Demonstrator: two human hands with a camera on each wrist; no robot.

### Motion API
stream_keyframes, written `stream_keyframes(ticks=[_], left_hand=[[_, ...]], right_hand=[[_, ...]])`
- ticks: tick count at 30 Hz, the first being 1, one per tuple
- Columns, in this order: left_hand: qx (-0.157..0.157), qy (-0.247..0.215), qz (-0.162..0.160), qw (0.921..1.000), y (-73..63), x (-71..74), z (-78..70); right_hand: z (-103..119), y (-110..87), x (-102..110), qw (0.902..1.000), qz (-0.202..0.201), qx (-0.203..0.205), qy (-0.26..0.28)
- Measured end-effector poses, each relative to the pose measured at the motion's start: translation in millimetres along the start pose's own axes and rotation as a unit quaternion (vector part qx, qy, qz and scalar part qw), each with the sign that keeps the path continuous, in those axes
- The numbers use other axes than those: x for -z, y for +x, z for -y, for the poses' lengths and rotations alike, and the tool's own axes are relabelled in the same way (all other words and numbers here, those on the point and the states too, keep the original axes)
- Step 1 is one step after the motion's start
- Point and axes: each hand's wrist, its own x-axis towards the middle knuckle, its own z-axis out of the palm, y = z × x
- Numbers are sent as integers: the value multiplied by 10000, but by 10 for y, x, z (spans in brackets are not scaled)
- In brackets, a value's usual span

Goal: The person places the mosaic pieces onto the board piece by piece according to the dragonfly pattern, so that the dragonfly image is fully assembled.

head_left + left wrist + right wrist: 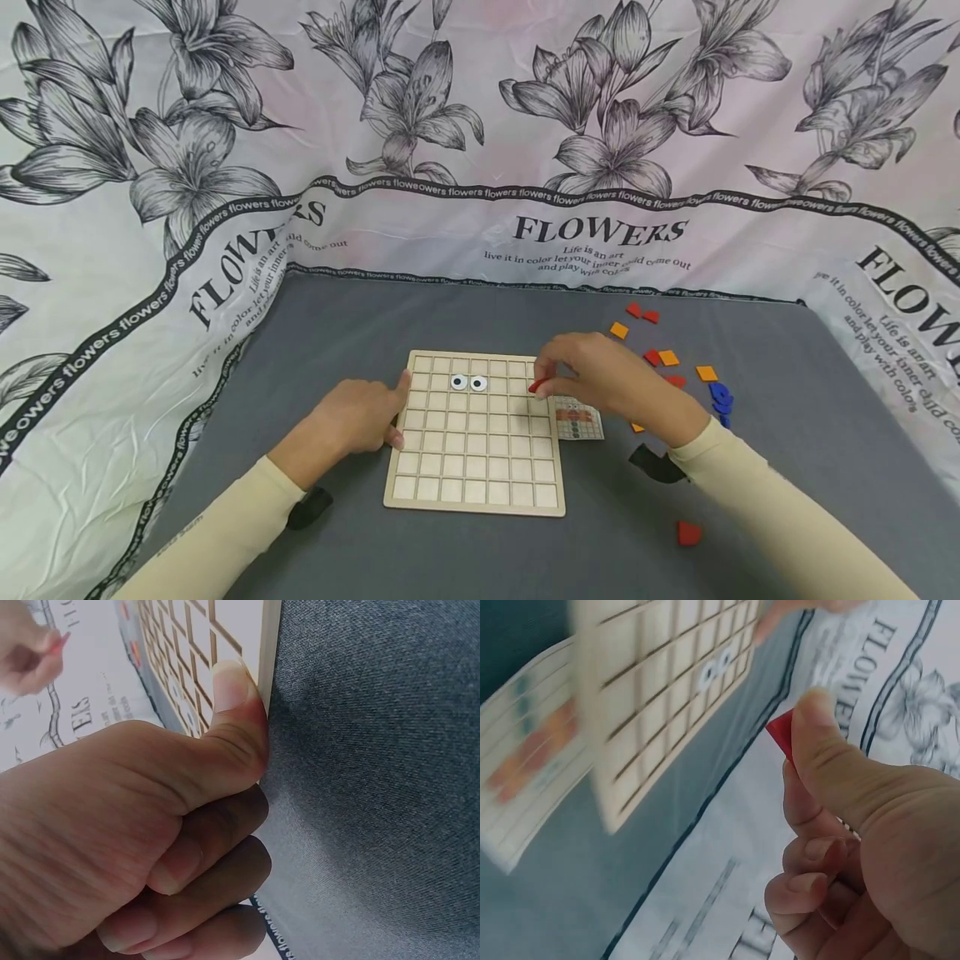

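A light wooden grid board [480, 433] lies on the grey cloth, with two round googly-eye tiles [468, 382] side by side in an upper row. My left hand [360, 417] holds the board's left edge; its thumb [232, 690] rests on the rim and several other fingers are curled beside it. Above the board's upper right corner, my right hand [592, 375] pinches a small red piece [782, 733] between thumb and index finger. A printed pattern card [577, 419] lies by the board's right edge, partly under my right hand in the head view.
Orange square tiles [707, 373], red pieces [634, 310] and blue curly pieces [722, 398] are scattered to the right. Nearer me lies another red piece [688, 533]. A flower-printed curtain [600, 242] borders the grey cloth [337, 317] at the back and sides.
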Motion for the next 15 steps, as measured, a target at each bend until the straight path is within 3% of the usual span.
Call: stream_keyframes(ticks=[7, 15], left_hand=[[-11, 12, -13, 10000, -6, -5, 30], [-48, 28, -74, 10000, 5, -19, 29]], right_hand=[[212, 342, -140, 9990, 167, 383, 145], [322, 659, -444, 9974, 582, 390, 155]])
